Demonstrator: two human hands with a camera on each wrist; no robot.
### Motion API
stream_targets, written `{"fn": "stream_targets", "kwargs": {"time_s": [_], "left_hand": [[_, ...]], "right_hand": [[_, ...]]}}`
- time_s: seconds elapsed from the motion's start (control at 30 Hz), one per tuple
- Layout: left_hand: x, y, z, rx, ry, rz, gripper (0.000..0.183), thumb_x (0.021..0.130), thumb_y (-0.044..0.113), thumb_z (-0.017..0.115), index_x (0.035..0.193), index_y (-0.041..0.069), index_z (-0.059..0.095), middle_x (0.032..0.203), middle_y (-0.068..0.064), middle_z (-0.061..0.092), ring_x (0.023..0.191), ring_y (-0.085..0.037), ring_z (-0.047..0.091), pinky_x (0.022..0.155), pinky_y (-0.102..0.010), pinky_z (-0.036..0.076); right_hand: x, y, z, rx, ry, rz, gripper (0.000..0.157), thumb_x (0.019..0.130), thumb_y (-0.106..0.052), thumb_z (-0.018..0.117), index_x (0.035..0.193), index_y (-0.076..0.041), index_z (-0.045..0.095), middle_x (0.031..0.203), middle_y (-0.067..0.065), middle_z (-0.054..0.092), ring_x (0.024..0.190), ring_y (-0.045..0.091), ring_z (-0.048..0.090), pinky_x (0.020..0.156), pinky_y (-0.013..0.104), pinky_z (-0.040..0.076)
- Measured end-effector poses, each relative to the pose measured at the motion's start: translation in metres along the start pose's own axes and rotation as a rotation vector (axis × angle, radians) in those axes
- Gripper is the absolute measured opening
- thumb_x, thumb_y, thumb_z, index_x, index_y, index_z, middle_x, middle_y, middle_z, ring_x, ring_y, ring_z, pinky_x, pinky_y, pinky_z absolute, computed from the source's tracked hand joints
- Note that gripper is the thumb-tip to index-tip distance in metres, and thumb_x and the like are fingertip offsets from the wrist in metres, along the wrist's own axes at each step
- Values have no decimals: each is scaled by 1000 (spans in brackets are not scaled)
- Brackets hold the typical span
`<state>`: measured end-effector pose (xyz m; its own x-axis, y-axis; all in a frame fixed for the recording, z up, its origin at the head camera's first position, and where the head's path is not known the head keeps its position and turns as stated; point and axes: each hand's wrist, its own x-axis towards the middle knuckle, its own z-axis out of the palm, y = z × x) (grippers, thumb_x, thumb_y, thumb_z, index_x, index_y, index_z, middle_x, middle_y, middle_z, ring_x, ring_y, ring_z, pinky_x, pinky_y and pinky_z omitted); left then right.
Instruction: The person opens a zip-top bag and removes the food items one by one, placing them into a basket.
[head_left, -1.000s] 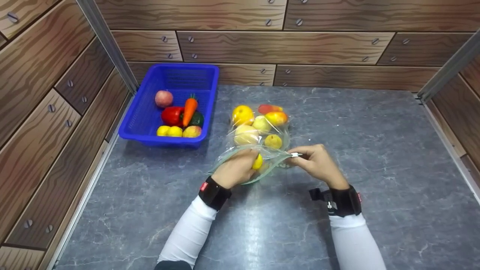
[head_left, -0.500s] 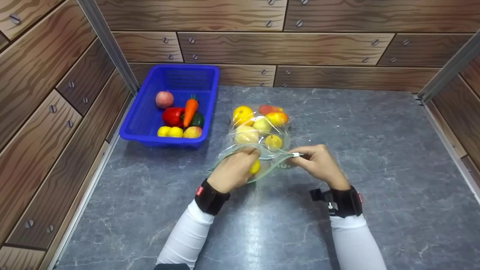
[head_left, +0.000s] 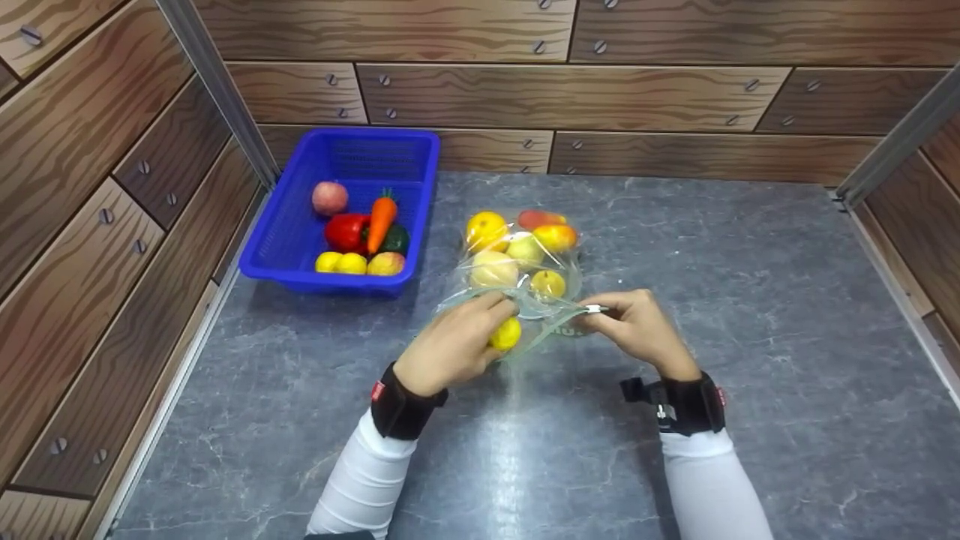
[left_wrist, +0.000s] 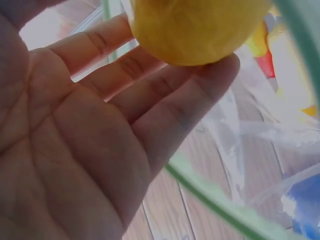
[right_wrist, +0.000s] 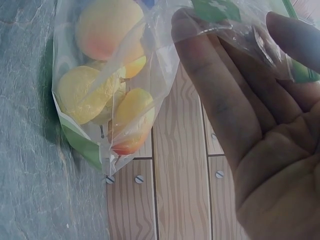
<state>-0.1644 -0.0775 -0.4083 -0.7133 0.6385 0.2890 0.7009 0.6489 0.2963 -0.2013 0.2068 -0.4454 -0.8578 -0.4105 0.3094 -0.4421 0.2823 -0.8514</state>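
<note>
Step in hand, I judge: taking the held fruit (head_left: 505, 334), yellow, out of the bag (head_left: 556, 325). Left hand (head_left: 450, 345): thumb and fingers narrow around that fruit, at the bag's mouth; cannot tell if it is fully past the edge. Right hand (head_left: 637, 330): thumb and fingers pinch the bag's edge by the slider (head_left: 593, 309). Next move seems to call for a firm left grip, fruit brought clear without snagging, right hand steady.

Counts, left to right. 1 basket (head_left: 322, 280), 7 pieces seen: 1 pink fruit (head_left: 330, 198), 2 yellow fruits (head_left: 350, 263), 1 pepper (head_left: 345, 232), 1 carrot (head_left: 381, 223), 1 blushed fruit (head_left: 386, 264), 1 dark green piece (head_left: 394, 238), part hidden. Left hand: 1 fruit. 1 clear bag, 6 seen beyond its mouth: 1 orange (head_left: 487, 229), 1 peach (head_left: 492, 268), 1 pale green fruit (head_left: 525, 250), 1 red fruit (head_left: 534, 219), 1 pear (head_left: 547, 285), 1 mango (head_left: 556, 238). Others may be hidden.
</note>
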Motion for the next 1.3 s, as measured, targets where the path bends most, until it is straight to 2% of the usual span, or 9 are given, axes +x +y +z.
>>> {"fn": "stream_targets", "kwargs": {"time_s": [0.2, 0.33, 0.47, 0.6, 0.7, 0.8, 0.9, 1.13, 1.3], "left_hand": [[-5, -3, -15, -101, 20, 24, 48, 83, 9, 84, 126, 9, 63, 124, -4, 64, 104, -20, 64, 91, -36, 56], [-10, -10, -26, -236, 43, 40, 53, 83, 12, 86, 131, 10, 63, 130, -6, 65, 112, -21, 64, 98, -36, 54], [-15, -21, -35, -386, 118, 56, 55, 82, 10, 87, 132, 8, 64, 134, -11, 65, 120, -22, 62, 103, -37, 52], [-21, -32, -43, -490, 242, 59, 56, 81, 10, 88, 132, 3, 64, 132, -12, 66, 117, -21, 62, 99, -35, 55], [-25, -39, -47, -520, 363, 46, 56, 81, 12, 88, 131, 1, 65, 130, -10, 67, 115, -21, 63, 99, -33, 53], [-29, -45, -51, -562, 488, 19, 56, 80, 7, 88, 131, -1, 65, 131, -12, 66, 117, -23, 63, 100, -33, 53], [-32, -52, -53, -624, 603, -16, 58, 78, -1, 87, 130, -5, 63, 130, -17, 65, 114, -24, 64, 96, -33, 57], [-38, -71, -57, -675, 852, -141, 55, 78, -12, 83, 128, -11, 61, 125, -23, 64, 109, -19, 66, 95, -30, 56], [-45, -90, -58, -641, 990, -299, 53, 80, -9, 83, 128, -10, 62, 124, -22, 65, 110, -18, 66, 97, -28, 54]], "right_hand": [[0, 0, -1, -8, -8, 22, 11, 92, 4, 72, 101, 6, 78, 91, 20, 77, 75, 5, 74, 71, 22, 61], [-1, 0, -1, -9, -16, 34, 11, 92, 1, 73, 102, 3, 79, 91, 16, 78, 75, 8, 75, 72, 24, 61], [-1, 1, -1, -10, -17, 36, 11, 92, -1, 74, 102, 3, 79, 92, 16, 78, 75, 8, 75, 72, 24, 62], [0, 0, -1, -13, -18, 29, 11, 92, 0, 74, 101, 3, 79, 92, 17, 78, 75, 7, 75, 72, 24, 61], [0, 0, -1, -22, -14, 22, 11, 92, 1, 74, 101, 4, 79, 91, 17, 78, 75, 5, 74, 71, 23, 61], [0, 0, -1, -29, -9, 19, 11, 91, 2, 74, 100, 5, 79, 90, 18, 78, 74, 5, 74, 70, 23, 61], [-1, 0, 0, -35, -6, 16, 10, 90, 2, 75, 100, 5, 79, 90, 19, 77, 73, 5, 74, 69, 23, 61], [0, 0, 0, -38, -8, 18, 11, 91, 2, 74, 100, 5, 78, 90, 19, 77, 73, 6, 73, 69, 21, 61], [0, 0, 0, -36, -6, 8, 11, 90, 2, 75, 100, 5, 79, 90, 18, 78, 73, 5, 73, 69, 21, 61]]}}
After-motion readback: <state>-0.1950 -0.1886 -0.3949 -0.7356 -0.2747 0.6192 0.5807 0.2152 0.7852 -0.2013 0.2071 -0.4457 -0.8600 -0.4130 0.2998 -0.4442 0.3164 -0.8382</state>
